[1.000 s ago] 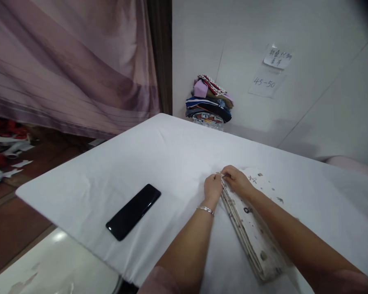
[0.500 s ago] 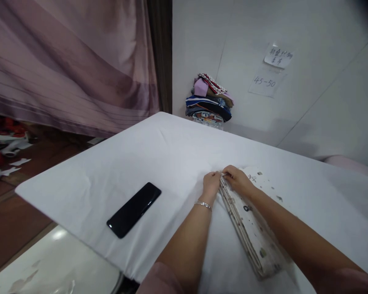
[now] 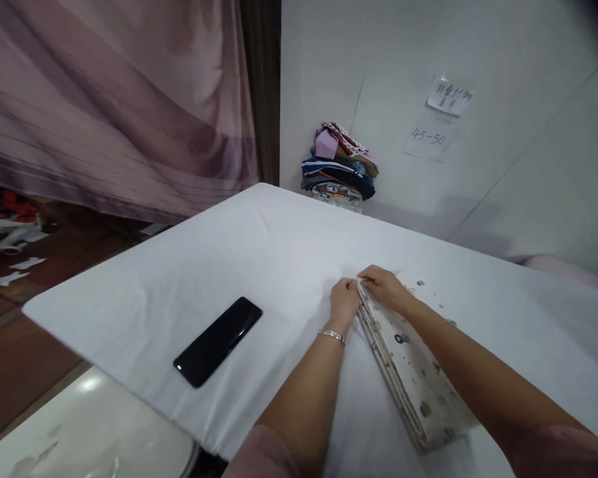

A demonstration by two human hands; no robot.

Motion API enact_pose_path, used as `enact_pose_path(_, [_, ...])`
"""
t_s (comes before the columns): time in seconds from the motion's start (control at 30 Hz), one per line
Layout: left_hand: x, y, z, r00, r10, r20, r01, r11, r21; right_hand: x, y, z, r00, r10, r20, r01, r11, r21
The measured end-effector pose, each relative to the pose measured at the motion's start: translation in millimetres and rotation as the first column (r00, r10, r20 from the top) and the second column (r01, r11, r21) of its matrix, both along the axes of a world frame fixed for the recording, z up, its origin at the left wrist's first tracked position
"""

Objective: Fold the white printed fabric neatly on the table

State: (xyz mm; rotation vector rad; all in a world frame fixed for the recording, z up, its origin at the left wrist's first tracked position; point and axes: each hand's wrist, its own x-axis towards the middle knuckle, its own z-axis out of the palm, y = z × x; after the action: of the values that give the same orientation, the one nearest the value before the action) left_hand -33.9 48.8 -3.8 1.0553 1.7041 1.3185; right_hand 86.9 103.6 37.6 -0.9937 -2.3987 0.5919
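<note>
A white cloth with a scattered print (image 3: 411, 375) lies folded in a long, layered strip in front of me, running from my hands toward the near edge. My left hand (image 3: 344, 298) pinches the strip's far end at its left corner; a bracelet circles that wrist. Just beside it, my right hand (image 3: 383, 287) is closed on the same far end, its fingers bent over the top layer. Part of the printed cloth shows beyond my right forearm, which hides the middle of it.
A black phone (image 3: 218, 341) lies on the white-covered table (image 3: 169, 265) to the left. Behind the far edge rises a stack of folded fabrics (image 3: 339, 162) against the wall. A pink curtain (image 3: 129, 99) hangs at left, and handwritten papers (image 3: 431, 136) are stuck on the wall.
Both hands stay at the strip's far end with almost no movement. The right side of the cloth by my right forearm has settled slightly flatter.
</note>
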Motion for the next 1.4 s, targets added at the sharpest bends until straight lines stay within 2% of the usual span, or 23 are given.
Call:
enact_pose_path(0.23, [-0.5,-4.4,4.9,0.997,-0.018,-0.070,0.017,1.000,-0.004,-1.2,1.5,-3.6,0.999,-0.017,-0.037,0.017,1.000,0.003])
enact_pose_path(0.53, [-1.9,-3.6,6.9,0.998,-0.028,-0.056,0.028,1.000,-0.011,-1.1,7.8,-20.0,0.996,-0.041,-0.081,0.038,0.999,-0.037])
enact_pose_path(0.77, [-5.7,0.5,2.8,0.997,-0.046,-0.054,0.045,0.999,-0.020,-8.2,6.9,-14.1,0.996,-0.042,-0.077,0.039,0.999,-0.036])
enact_pose_path(0.9, [-8.4,5.1,0.0,0.997,-0.046,-0.065,0.044,0.998,-0.034,-13.5,4.3,-16.4,0.991,-0.089,-0.098,0.083,0.995,-0.063])
enact_pose_path(1.03, [-9.9,4.3,4.6,0.990,-0.059,-0.128,0.050,0.996,-0.068,-10.2,-6.1,-22.6,0.976,-0.130,-0.177,0.130,0.991,-0.012])
enact_pose_path(1.13, [-10.1,1.7,8.4,0.981,-0.055,-0.185,0.045,0.998,-0.053,4.2,-17.2,-24.0,0.970,-0.136,-0.201,0.150,0.987,0.058])
enact_pose_path(1.23, [-9.2,-0.2,9.0,0.962,-0.050,-0.267,0.043,0.999,-0.034,25.6,-23.8,-24.3,0.971,-0.195,-0.138,0.213,0.968,0.133])
enact_pose_path(1.4, [-6.0,-3.5,10.5,0.885,-0.035,-0.465,0.027,0.999,-0.022,50.2,-22.1,-27.1,0.981,-0.153,0.121,0.136,0.981,0.140])
